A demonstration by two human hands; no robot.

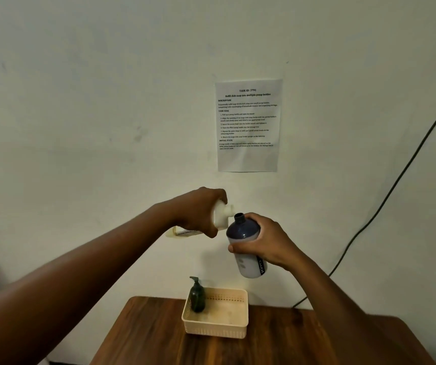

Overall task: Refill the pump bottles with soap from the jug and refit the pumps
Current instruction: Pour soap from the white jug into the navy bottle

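Both forearms reach out, raised well above the wooden table (pixel 277 335). Left hand (pixel 198 212) wraps a white jug (pixel 221 216) tipped sideways, its spout just beside the open neck of the dark bottle (pixel 244 243), which the right hand (pixel 267 241) clasps round its middle. Far below the grips, a cream basket (pixel 217 327) near the table's back edge holds a green pump bottle (pixel 197 296) in its left corner.

A white jug (pixel 221 216), tipped sideways, is gripped by the left hand (pixel 198 210); its spout is held beside the open neck of a dark bottle (pixel 246 246) clasped in the right hand (pixel 267 242), above a basket (pixel 215 326) containing a green pump bottle (pixel 197 296).
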